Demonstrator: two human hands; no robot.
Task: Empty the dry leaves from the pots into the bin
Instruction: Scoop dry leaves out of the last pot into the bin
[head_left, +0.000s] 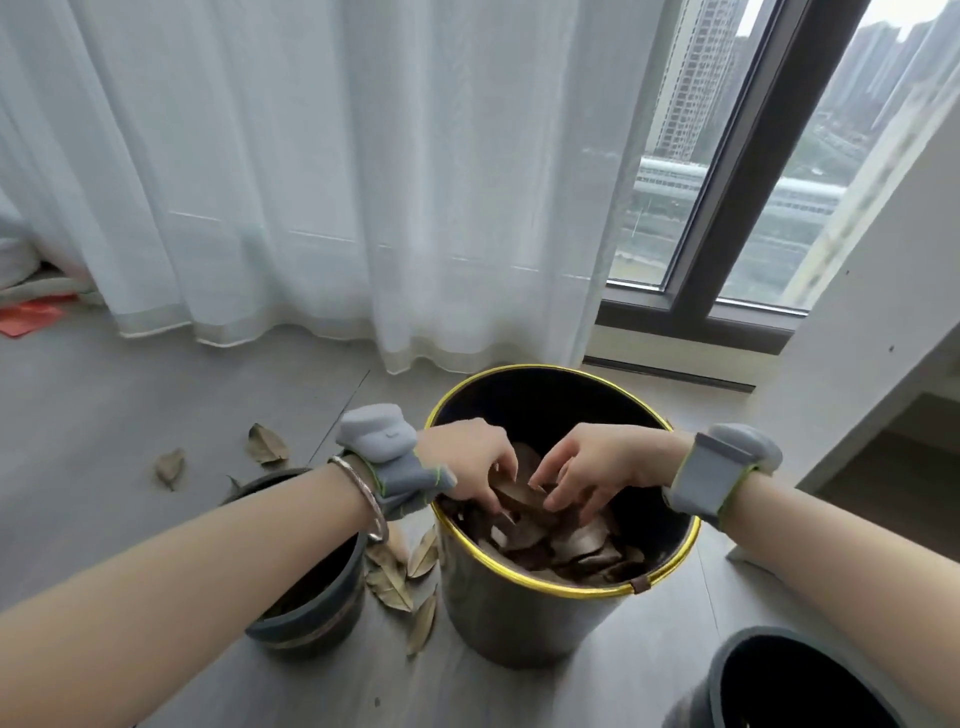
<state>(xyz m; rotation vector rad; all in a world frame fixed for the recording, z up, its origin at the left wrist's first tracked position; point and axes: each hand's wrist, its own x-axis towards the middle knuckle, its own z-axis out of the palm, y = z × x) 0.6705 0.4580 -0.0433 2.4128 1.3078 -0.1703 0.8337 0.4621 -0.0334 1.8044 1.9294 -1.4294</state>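
Both hands reach into the gold-rimmed bin (566, 592) at frame centre: left hand (467, 457) and right hand (597, 462), fingers curled, pinching dry leaves (524, 493); grey pots (311, 618) flank it.

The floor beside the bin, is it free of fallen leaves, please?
No, several dry leaves lie on the floor between the bin and the left pot.

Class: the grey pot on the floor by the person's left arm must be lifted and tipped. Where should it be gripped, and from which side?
Grip the grey pot by its rim, from above: it stands upright, mouth open, sides tapering down.
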